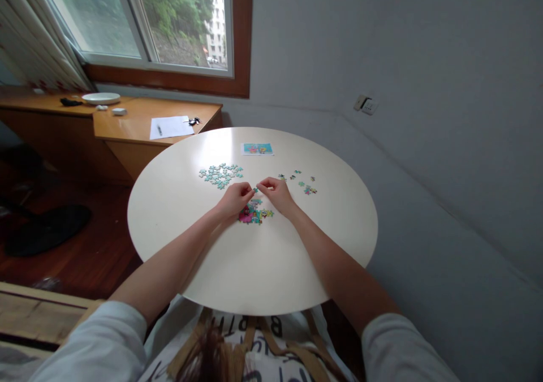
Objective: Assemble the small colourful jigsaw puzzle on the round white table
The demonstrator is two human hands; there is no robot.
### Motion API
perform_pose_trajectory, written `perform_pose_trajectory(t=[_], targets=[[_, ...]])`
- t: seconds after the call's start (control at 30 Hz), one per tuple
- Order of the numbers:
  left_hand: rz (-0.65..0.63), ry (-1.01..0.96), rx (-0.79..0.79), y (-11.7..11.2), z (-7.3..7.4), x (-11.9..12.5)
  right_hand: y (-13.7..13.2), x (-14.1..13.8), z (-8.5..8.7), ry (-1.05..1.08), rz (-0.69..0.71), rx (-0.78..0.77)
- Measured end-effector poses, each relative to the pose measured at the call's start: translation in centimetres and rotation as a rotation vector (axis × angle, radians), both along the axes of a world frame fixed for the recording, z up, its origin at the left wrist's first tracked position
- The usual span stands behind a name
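Note:
My left hand [236, 196] and my right hand [275, 194] meet over the middle of the table, fingers pinched together. A small teal jigsaw piece [255, 190] shows between their fingertips, seemingly touched by both. Just below lies a partly joined jigsaw section [251, 214] in pink, teal and yellow, partly hidden by my left hand. Beyond my left hand is a spread of loose teal jigsaw pieces [221, 174]. Several darker and mixed-colour pieces [309, 190] lie scattered to the right of my right hand.
A small picture card [257, 149] lies near the far side of the round white table [203, 269]. Behind it on the left, a wooden desk [139, 110] holds a white plate [101, 98], a paper sheet [169, 127] with a pen, and keys [194, 121].

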State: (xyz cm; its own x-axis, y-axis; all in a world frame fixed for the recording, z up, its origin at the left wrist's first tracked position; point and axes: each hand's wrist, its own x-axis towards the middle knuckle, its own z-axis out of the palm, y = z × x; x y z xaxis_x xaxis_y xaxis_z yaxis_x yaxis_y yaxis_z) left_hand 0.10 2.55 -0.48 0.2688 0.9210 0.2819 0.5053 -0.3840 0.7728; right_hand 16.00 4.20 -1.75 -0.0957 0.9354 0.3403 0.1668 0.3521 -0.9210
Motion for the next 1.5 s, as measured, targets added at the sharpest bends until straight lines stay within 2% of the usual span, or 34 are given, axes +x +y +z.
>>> perform_pose_trajectory(t=[0.3, 0.77, 1.17, 1.5], targets=[[-0.003, 0.093, 0.041, 0.1, -0.6, 0.0, 0.3, -0.1, -0.6, 0.027, 0.05, -0.008], [-0.007, 0.116, 0.024, -0.4, 0.0, 0.1, 0.3, 0.3, -0.1, 0.002, 0.009, -0.051], [0.067, 0.172, 0.044, 0.0, 0.1, -0.4, -0.9, 1.7, 1.6, -0.109, 0.268, -0.253], [0.047, 0.179, 0.035, -0.1, 0.2, -0.4, -1.4, 1.6, 2.0, -0.152, 0.323, -0.302]])
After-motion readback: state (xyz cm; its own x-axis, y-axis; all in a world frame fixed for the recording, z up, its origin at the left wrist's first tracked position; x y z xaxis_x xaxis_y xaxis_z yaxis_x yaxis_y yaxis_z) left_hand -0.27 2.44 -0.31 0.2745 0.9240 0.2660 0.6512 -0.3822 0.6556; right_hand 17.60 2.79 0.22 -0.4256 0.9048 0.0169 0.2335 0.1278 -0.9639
